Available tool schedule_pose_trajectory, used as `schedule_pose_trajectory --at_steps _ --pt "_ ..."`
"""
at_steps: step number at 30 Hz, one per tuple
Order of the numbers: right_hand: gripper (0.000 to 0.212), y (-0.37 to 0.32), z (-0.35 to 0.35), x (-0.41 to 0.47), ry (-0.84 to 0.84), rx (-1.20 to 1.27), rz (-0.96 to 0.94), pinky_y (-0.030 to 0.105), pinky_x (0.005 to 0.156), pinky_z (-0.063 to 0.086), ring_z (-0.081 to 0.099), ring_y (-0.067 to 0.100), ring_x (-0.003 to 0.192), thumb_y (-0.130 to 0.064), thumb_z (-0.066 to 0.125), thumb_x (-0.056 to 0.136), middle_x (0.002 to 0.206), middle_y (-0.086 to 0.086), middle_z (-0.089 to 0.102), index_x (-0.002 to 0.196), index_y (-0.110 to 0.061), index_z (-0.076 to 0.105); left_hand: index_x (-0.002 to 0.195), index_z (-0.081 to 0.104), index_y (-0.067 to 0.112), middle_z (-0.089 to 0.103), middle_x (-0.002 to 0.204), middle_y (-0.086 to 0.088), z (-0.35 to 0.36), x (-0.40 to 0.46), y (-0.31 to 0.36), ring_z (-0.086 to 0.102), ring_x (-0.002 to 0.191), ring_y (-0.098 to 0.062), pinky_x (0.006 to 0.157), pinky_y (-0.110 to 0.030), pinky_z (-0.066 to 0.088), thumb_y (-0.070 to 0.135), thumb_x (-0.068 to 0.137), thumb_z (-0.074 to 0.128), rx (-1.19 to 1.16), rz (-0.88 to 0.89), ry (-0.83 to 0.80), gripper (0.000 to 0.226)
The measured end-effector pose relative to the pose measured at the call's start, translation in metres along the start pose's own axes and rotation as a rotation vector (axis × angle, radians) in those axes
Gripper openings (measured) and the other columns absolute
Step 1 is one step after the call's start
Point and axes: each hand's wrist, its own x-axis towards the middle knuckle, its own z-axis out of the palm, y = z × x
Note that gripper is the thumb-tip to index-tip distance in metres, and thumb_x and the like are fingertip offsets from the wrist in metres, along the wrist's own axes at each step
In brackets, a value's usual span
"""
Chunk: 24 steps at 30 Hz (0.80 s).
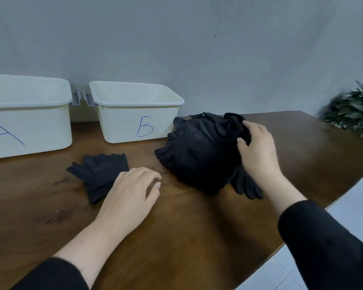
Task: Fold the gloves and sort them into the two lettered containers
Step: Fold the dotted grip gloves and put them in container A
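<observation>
A heap of black gloves (pixel 199 155) lies on the brown wooden table (pixel 187 237), just right of the white container marked B (pixel 134 114). My right hand (pixel 258 147) grips a glove at the heap's far right top. A single black glove (pixel 99 172) lies flat on the table in front of the gap between the containers. My left hand (pixel 132 193) rests on the table beside that glove's right edge, fingers loosely curled and holding nothing. The white container marked A (pixel 29 114) stands at the far left. Both containers look empty from here.
A green plant (pixel 354 114) stands at the table's far right corner. The table's right edge runs diagonally, with pale tiled floor (pixel 291 275) beyond it. A grey wall rises behind the containers.
</observation>
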Motion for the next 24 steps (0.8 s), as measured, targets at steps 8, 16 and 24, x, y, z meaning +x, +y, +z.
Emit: schedule_pose_trajectory --at_steps 8,16,24 --pt "0.018 0.014 -0.017 0.012 -0.141 0.132 0.079 0.029 0.077 0.046 0.063 0.019 0.096 -0.028 0.061 0.100 0.100 -0.003 0.068 0.112 -0.016 0.069 0.120 0.064 0.029 0.059 0.116 0.020 -0.002 0.001 -0.005 0.050 0.113 -0.003 0.097 -0.024 0.030 0.035 0.100 0.049 -0.007 -0.031 -0.014 0.025" --pt "0.012 -0.022 -0.041 0.043 -0.017 0.349 -0.024 0.024 0.068 0.046 0.065 0.008 0.081 -0.029 0.057 0.100 0.089 -0.011 0.071 0.101 -0.025 0.069 0.118 0.066 0.028 0.057 0.113 0.021 -0.005 -0.001 -0.007 0.041 0.104 0.005 0.096 -0.024 0.031 0.032 0.099 0.053 -0.010 -0.044 0.017 0.023" --pt "0.010 -0.074 -0.079 0.061 0.191 0.462 -0.198 0.008 0.067 0.041 0.058 -0.011 0.076 -0.025 0.056 0.100 0.087 -0.018 0.065 0.102 -0.026 0.066 0.121 0.067 0.027 0.065 0.120 0.013 -0.023 -0.002 -0.035 0.057 0.112 -0.010 0.102 -0.033 0.039 0.039 0.098 0.052 0.129 -0.088 0.004 0.030"
